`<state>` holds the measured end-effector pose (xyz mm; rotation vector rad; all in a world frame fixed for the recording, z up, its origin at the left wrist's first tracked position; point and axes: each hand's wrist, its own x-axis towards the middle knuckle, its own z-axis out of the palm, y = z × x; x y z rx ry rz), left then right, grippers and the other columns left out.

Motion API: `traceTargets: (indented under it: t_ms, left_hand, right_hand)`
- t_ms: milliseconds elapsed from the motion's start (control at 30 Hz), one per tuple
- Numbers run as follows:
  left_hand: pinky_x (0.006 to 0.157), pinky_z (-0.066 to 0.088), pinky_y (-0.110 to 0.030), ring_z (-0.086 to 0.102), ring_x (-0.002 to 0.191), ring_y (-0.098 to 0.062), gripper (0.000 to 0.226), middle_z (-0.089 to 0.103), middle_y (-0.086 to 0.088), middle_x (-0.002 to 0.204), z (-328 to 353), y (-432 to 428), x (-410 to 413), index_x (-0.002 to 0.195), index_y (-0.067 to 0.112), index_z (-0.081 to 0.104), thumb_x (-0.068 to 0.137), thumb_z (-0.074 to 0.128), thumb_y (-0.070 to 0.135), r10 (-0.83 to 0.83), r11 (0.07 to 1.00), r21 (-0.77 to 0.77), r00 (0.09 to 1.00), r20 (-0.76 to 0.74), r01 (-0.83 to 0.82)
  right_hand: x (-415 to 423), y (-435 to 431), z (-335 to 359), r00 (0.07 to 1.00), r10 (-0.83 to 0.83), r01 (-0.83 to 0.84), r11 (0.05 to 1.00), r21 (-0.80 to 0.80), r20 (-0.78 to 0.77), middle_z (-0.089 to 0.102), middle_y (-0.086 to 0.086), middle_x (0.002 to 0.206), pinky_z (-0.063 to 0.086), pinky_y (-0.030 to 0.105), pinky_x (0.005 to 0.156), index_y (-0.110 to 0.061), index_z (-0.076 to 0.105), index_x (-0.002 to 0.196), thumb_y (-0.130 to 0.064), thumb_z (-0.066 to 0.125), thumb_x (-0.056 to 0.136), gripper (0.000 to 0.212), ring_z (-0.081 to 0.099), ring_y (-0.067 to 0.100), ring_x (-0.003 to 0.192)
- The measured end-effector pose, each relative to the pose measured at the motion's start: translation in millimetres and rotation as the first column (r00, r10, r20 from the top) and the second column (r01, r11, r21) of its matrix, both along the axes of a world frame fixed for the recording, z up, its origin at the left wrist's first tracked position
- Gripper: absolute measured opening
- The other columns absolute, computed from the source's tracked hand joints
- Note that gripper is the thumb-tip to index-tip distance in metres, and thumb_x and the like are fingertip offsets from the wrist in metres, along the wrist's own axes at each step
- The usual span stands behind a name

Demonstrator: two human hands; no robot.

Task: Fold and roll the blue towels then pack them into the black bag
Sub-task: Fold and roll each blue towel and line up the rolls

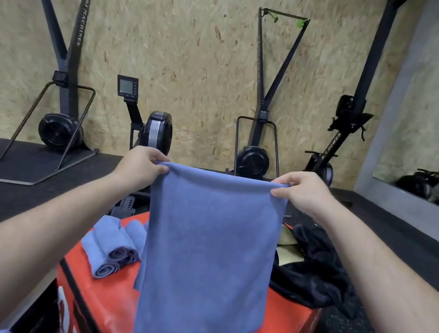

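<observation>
Head view: left hand (140, 167) and right hand (300, 191) each pinch a top corner; blue towel (209, 248) hangs straight below the fingers, long axis vertical

Arms outstretched, left grip (140, 165) and right grip (300, 189) each pinch the blue towel (209, 248).
</observation>
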<state>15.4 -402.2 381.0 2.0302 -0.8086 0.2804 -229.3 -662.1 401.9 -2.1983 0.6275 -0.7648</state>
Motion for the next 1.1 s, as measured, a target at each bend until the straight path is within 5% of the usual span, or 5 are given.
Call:
traceTargets:
  t_ms: [300, 467, 700, 967, 1100]
  left_hand:
    - [0.063, 0.046, -0.029, 0.062, 0.069, -0.021, 0.01, 0.067, -0.002, 0.078, -11, -49, 49, 0.085, 0.019, 0.069, 0.093, 0.064, 0.016, 0.005, 1.0, 0.008, 1.0, -0.007, -0.005]
    - [0.063, 0.055, -0.033, 0.069, 0.068, -0.021, 0.011, 0.07, -0.013, 0.086, -49, -51, 41, 0.094, 0.012, 0.066, 0.098, 0.055, 0.012, -0.055, 0.997, -0.058, 0.984, -0.169, 0.046]
    - [0.063, 0.041, -0.021, 0.055, 0.067, -0.009, 0.007, 0.063, 0.009, 0.073, -156, -15, 5, 0.089, 0.02, 0.067, 0.095, 0.064, 0.017, -0.073, 0.988, 0.125, 0.989, -0.127, 0.088]
    - [0.077, 0.047, -0.033, 0.062, 0.078, -0.019, 0.008, 0.071, -0.004, 0.08, -271, 30, -28, 0.085, 0.019, 0.07, 0.093, 0.068, 0.019, -0.114, 0.929, 0.302, 0.942, -0.315, 0.213]
    - [0.077, 0.059, -0.034, 0.063, 0.071, -0.018, 0.011, 0.068, -0.008, 0.077, -282, 44, -27, 0.083, 0.016, 0.067, 0.092, 0.071, 0.02, -0.125, 0.956, 0.162, 0.84, -0.528, 0.244]
  right_hand:
    - [48, -37, -26, 0.992, -0.095, 0.1, 0.993, -0.062, 0.081, 0.068, -0.009, 0.092, 0.044, 0.02, 0.061, -0.026, 0.076, 0.084, -0.013, 0.071, 0.088, 0.014, 0.061, 0.003, 0.084]
    - [46, -44, -69, 0.997, -0.057, 0.053, 0.997, 0.065, 0.06, 0.075, 0.004, 0.081, 0.06, 0.049, 0.081, -0.021, 0.074, 0.083, -0.007, 0.067, 0.087, 0.017, 0.071, 0.025, 0.076]
    - [12, -27, -181, 0.992, -0.041, 0.039, 0.999, -0.026, -0.118, 0.067, -0.006, 0.067, 0.047, 0.025, 0.065, -0.018, 0.069, 0.088, -0.013, 0.065, 0.09, 0.007, 0.059, 0.006, 0.062]
    - [-43, 9, -299, 0.928, 0.064, -0.04, 0.997, 0.073, -0.366, 0.071, -0.003, 0.091, 0.046, 0.029, 0.08, -0.02, 0.07, 0.095, -0.019, 0.067, 0.093, 0.004, 0.061, 0.015, 0.082]
    - [-53, 14, -307, 0.912, 0.091, -0.043, 0.991, 0.129, -0.399, 0.073, 0.001, 0.094, 0.05, 0.034, 0.084, -0.022, 0.07, 0.096, -0.023, 0.069, 0.092, 0.004, 0.065, 0.019, 0.086]
